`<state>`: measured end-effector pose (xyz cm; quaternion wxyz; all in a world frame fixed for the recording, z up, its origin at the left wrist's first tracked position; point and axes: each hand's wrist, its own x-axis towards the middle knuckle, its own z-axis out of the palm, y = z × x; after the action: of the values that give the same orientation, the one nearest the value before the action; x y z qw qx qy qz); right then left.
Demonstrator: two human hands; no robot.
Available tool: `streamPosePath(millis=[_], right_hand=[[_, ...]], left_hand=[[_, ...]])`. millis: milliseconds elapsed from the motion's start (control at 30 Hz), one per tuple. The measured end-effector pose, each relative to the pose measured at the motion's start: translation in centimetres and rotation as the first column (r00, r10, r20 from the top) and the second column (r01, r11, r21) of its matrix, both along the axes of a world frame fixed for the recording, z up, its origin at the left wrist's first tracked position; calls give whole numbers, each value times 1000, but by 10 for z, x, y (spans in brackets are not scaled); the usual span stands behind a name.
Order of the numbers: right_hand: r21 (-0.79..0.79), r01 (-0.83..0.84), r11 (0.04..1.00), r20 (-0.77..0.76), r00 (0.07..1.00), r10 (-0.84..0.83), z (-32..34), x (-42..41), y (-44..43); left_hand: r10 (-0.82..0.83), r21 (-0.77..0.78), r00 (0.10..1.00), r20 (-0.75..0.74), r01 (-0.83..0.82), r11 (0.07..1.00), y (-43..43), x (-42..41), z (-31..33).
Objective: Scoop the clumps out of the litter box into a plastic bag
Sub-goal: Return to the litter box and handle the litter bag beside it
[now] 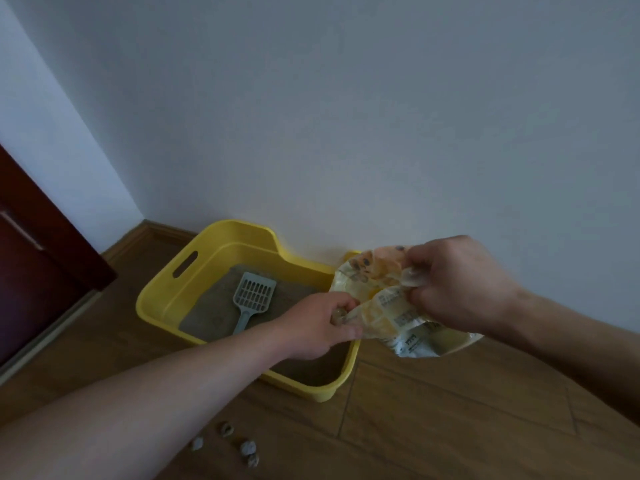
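Wooden floor point(450, 410) | litter box point(166, 282), scoop point(254, 296) inside | plastic bag point(391, 320) at its 3 o'clock | left hand point(318, 327) and right hand point(457, 282) each pinch bag | advice: spread mouth wide, beside box

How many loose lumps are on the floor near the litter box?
5 lumps, beside the left forearm: one leftmost, one nearest the litter box, a small brownish one, two close together at right. The forearm may hide more.
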<state>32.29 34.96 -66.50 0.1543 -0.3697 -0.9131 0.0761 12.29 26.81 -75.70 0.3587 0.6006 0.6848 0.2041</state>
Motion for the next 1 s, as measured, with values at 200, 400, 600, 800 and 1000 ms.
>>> streamPosePath(millis=[200,400,600,800,1000], right_hand=[[-25,-6,1000,49,999,7,0,-39,0],[-78,-33,996,48,998,37,-6,-65,-5],[-79,-20,997,65,998,25,-16,-81,-3],[-92,-35,995,71,997,42,-23,-90,0],[-83,-51,995,79,995,57,-32,-99,3]], left_hand=[[-54,1,998,21,54,999,-10,-16,-10],[-22,43,1000,20,21,999,-15,-32,-22],[43,9,997,69,-44,999,-20,-41,-30],[73,-1,992,107,-73,997,-21,-45,-37],[76,-50,989,129,-70,996,-21,-49,-43]])
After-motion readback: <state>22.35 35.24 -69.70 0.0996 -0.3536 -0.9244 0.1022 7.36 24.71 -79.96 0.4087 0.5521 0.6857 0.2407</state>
